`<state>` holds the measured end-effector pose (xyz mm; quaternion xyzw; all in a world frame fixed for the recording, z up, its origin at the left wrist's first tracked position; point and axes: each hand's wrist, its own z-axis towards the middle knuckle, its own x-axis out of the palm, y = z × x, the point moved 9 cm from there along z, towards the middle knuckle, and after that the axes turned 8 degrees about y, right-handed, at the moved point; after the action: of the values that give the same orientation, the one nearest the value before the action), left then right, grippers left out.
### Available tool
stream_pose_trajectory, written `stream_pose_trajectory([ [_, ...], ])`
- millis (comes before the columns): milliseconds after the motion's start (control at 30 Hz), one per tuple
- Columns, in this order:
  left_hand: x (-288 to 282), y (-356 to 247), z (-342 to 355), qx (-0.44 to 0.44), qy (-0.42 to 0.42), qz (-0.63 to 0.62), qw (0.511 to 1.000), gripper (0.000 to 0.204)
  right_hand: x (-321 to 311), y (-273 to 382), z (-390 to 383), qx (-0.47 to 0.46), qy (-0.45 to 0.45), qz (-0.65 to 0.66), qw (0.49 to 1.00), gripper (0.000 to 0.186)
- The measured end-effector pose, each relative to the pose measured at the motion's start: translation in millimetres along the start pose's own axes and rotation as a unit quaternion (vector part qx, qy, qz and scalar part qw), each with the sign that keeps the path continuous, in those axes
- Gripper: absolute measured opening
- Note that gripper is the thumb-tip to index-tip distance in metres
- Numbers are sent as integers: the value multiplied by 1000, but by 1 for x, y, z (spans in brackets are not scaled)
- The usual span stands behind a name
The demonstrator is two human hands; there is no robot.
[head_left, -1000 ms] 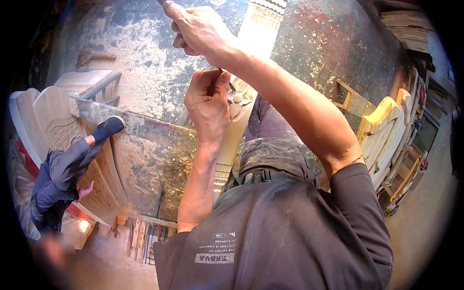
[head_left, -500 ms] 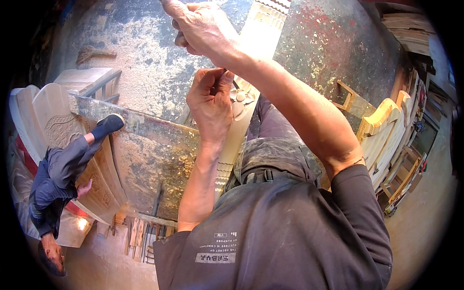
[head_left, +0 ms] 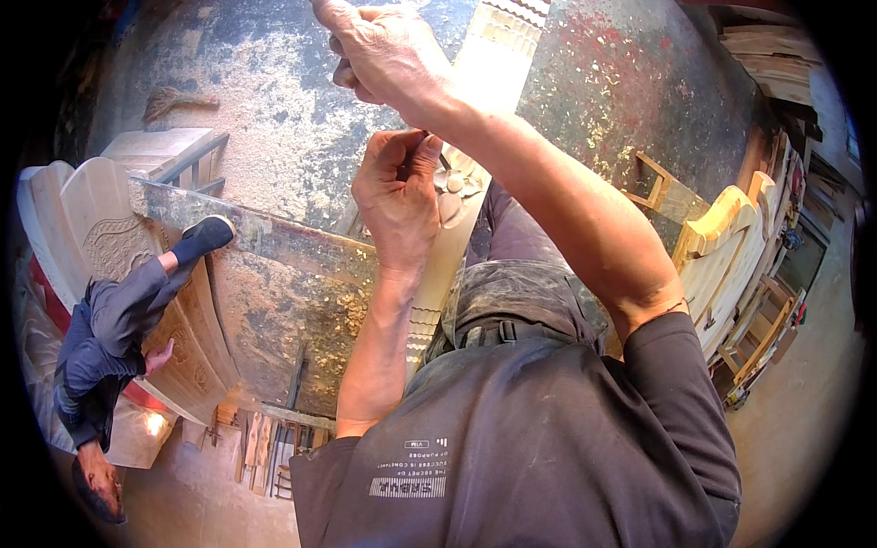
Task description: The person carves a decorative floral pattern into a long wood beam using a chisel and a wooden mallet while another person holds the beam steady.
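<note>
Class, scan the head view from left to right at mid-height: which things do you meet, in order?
Another person in dark clothes → carved wooden panel → left hand → long carved wooden strip → yellowish wooden chair frames.

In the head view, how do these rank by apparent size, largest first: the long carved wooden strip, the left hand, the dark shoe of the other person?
1. Carved wooden strip, longest, partly hidden.
2. Left hand, though nearness to the camera enlarges it.
3. Dark shoe, smallest.
</note>
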<state>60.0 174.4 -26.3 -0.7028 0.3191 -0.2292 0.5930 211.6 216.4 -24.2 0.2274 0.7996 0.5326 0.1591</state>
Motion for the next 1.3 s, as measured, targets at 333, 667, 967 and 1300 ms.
stream_pose_trajectory([
  [333, -2, 1, 0, -13, -1, 11, 1000, 10, 1, 1, -2, 5, 4, 1, 1000, 66],
  [667, 0, -5, 1, -36, 21, 16, 999, 16, -7, -32, 8, 46, 11, 255, 966, 34],
  [967, 1, 4, -5, -115, 108, -275, 949, 24, -13, -39, 3, 53, 144, 336, 929, 36],
  [1300, 4, -8, -1, -89, 115, -207, 968, 18, -22, -41, 0, 53, 114, 346, 930, 41],
])
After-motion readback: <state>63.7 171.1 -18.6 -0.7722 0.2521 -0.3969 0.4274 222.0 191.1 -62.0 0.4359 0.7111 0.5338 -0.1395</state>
